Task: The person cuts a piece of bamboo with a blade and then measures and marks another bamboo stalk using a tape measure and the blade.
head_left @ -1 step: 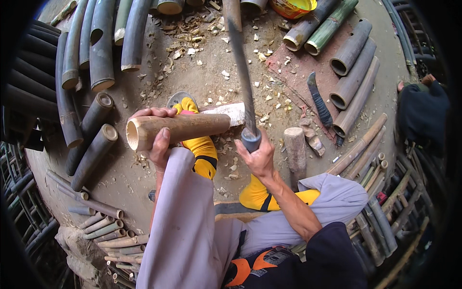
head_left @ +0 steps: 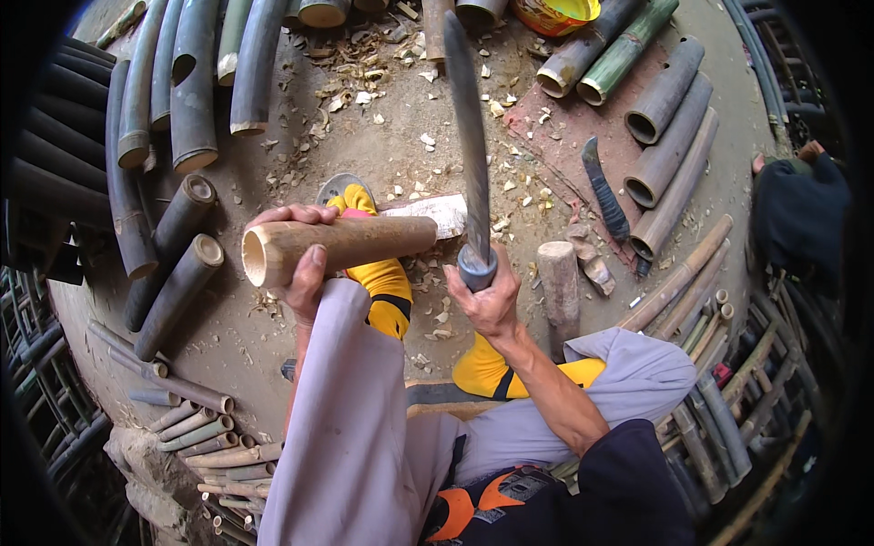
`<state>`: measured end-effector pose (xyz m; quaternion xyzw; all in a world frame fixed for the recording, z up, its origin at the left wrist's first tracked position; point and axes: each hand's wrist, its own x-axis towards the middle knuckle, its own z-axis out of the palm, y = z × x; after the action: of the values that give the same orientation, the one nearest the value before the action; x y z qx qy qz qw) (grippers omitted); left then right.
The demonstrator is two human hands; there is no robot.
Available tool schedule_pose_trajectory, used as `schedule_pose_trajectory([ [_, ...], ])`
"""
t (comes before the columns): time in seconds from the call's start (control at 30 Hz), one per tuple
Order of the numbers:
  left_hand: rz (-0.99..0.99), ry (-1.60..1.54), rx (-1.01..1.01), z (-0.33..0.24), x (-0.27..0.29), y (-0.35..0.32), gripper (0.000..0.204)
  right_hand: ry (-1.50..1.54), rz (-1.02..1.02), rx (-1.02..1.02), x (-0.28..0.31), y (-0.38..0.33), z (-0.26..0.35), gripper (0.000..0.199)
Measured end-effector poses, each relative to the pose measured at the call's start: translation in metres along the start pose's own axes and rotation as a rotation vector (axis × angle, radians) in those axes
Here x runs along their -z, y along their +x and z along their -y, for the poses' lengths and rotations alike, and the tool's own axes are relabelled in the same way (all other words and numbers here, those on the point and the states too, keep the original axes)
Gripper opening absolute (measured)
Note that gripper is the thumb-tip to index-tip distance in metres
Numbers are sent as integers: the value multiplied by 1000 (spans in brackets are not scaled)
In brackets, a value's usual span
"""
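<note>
My left hand (head_left: 303,273) grips a pale, peeled bamboo section (head_left: 350,244) near its cut hollow end. The section lies roughly level, and its far end rests by a whitish wooden block (head_left: 440,212) on the ground. My right hand (head_left: 492,298) is closed on the grey handle of a long machete (head_left: 468,136), whose blade points up and away, just right of the section's far end. My feet in yellow boots (head_left: 387,282) sit under the section.
Dark bamboo tubes (head_left: 182,100) lie at the left and top, more tubes (head_left: 669,136) at the right. A second knife (head_left: 603,187) lies on the ground near a short wooden stump (head_left: 558,284). Chips litter the dirt. Another person (head_left: 801,209) sits at the right edge.
</note>
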<state>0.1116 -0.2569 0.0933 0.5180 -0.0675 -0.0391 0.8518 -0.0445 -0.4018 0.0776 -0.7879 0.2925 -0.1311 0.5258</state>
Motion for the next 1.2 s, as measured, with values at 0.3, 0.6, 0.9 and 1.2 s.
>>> schedule_pose_trajectory([
  [0.3, 189, 0, -24, -3, -11, 1, 55, -70, 231, -118, -2, -3, -23, 30],
  [0.6, 356, 32, 8, -4, 4, 3, 60, -196, 243, -225, -4, 6, -68, 32],
  [0.9, 221, 302, 322, -25, 14, 20, 69, -258, 338, -272, -10, -3, -82, 32],
  [1.2, -72, 52, -1, 1, 1, 2, 48, 32, 34, 20, -4, -3, -18, 33],
])
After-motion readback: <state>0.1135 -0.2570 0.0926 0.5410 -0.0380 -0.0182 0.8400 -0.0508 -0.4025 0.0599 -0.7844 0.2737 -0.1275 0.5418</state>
